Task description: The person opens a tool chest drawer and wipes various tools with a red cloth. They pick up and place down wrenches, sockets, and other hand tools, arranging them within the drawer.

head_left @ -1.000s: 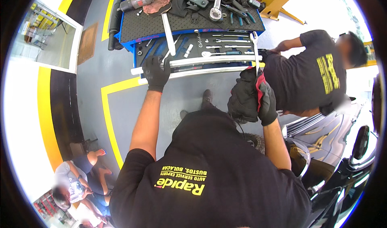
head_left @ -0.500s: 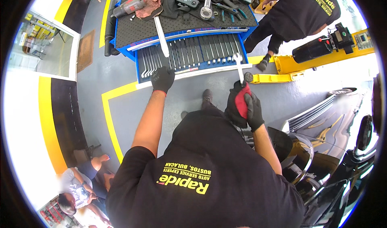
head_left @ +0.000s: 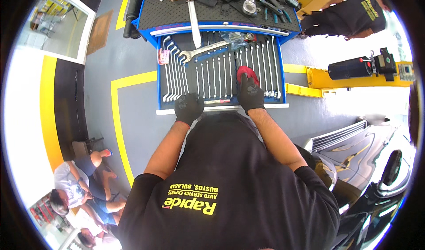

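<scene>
The blue tool drawer (head_left: 283,105) is pulled well out, with rows of silver wrenches (head_left: 214,76) lying in its dark tray. My left hand (head_left: 189,106), in a black glove, is closed over the drawer's front edge near the left. My right hand (head_left: 251,94), gloved too, rests over the right part of the tray with a red cloth (head_left: 246,74) under its fingers. Whether a wrench lies beneath that hand is hidden. Across the back of the tray lies a large adjustable-looking wrench (head_left: 204,50), beside a clear plastic packet (head_left: 237,39).
On the cabinet's perforated top (head_left: 177,16) lie a ratchet (head_left: 250,4), pliers (head_left: 273,12) and a long flat bar (head_left: 194,24) overhanging the drawer. A co-worker (head_left: 349,15) bends at the upper right, near a yellow lift arm (head_left: 305,90). A dark car (head_left: 349,148) stands to the right.
The drawer has come farther out toward me, uncovering its back. My right hand has moved from beside me into the drawer; the wrench it held upright no longer shows in it.
</scene>
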The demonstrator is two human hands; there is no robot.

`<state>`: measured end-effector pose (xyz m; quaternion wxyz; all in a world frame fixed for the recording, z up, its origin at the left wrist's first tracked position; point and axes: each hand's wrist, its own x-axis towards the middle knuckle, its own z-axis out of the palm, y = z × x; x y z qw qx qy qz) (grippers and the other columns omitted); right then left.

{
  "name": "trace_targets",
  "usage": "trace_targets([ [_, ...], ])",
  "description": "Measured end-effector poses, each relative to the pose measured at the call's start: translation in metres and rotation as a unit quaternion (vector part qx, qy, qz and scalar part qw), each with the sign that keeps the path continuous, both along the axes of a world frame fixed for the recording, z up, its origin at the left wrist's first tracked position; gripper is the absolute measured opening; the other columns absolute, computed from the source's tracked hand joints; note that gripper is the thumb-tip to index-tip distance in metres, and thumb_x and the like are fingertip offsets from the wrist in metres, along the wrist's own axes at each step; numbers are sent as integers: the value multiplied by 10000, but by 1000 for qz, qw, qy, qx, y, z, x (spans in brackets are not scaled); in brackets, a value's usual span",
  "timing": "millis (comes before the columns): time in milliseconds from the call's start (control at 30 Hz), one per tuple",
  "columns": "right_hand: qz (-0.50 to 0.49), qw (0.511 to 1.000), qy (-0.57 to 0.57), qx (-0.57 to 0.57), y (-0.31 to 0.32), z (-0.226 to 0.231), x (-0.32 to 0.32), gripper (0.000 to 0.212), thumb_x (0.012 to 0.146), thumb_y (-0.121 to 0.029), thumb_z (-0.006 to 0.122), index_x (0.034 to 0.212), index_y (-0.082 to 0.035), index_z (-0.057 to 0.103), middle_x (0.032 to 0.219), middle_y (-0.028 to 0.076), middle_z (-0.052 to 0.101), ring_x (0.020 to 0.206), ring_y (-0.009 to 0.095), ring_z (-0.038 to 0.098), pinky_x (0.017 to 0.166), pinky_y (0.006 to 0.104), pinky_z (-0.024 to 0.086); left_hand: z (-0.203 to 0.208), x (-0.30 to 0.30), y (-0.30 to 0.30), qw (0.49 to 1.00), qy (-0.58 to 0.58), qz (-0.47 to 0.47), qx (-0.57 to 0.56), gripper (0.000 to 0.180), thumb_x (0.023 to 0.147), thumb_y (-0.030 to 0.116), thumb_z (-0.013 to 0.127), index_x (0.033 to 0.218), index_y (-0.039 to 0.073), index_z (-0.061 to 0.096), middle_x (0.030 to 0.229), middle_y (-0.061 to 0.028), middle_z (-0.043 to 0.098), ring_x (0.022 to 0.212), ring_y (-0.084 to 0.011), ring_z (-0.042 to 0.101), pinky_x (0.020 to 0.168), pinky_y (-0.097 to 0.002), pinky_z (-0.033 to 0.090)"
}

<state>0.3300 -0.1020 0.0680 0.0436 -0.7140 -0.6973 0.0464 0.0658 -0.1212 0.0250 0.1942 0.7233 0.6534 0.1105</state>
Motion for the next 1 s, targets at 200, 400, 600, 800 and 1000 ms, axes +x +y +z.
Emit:
trace_targets([
  [200, 20, 999, 8, -25, 11, -86, 1, 513, 1030, -273, 507, 1485, -35, 495, 1162, 286, 699, 968, 446, 754, 774, 584, 598, 3, 0, -24, 999, -20, -6, 36, 307, 959, 352, 624, 869, 86, 749, 816, -179, 739, 797, -394, 726, 760, -537, 546],
  [400, 90, 959, 176, -202, 46, -2, 73, 407, 1004, -283, 559, 1366, -118, 645, 1126, 253, 756, 1050, 431, 741, 921, 498, 595, -2, -6, -14, 1000, -20, -7, -7, 310, 957, 380, 640, 871, 96, 732, 833, -168, 736, 817, -380, 727, 749, -532, 552],
  [600, 51, 997, 44, -35, 3, 9, 48, 293, 993, -275, 587, 1216, -144, 723, 1030, 210, 762, 990, 397, 748, 868, 498, 584, -5, -4, -12, 999, -42, 8, 23, 297, 944, 374, 657, 860, 98, 728, 824, -157, 727, 803, -371, 719, 735, -526, 547],
  [800, 126, 985, 38, -108, 26, -39, 7, 305, 972, -253, 590, 1214, -121, 721, 1058, 183, 760, 1009, 399, 730, 911, 524, 570, -4, -6, 14, 999, -39, -1, 12, 295, 952, 375, 650, 890, 101, 741, 834, -156, 734, 810, -369, 721, 744, -512, 551],
  [1000, 53, 978, 201, -27, 3, -9, 36, 433, 1005, -291, 601, 1387, -98, 667, 1248, 218, 733, 1125, 444, 696, 980, 536, 547, -12, -2, 58, 995, -54, 11, 78, 309, 937, 397, 667, 864, 104, 731, 838, -150, 729, 809, -369, 717, 747, -512, 551],
])
